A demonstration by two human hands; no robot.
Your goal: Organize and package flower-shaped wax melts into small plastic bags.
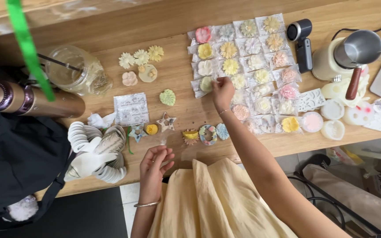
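The right hand (222,91) reaches out over the desk (177,70), its grip pinching the edge of a clear packet (205,84) holding a pale green flower, at the left edge of the rows of packets (261,66). The left hand (154,162) rests near the desk's front edge, its grip pinching a small clear bag (162,141).

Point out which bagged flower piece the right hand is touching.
The right hand pinches the pale green-white bagged piece at the bottom of the leftmost column, below the white one; the other packets lie untouched.
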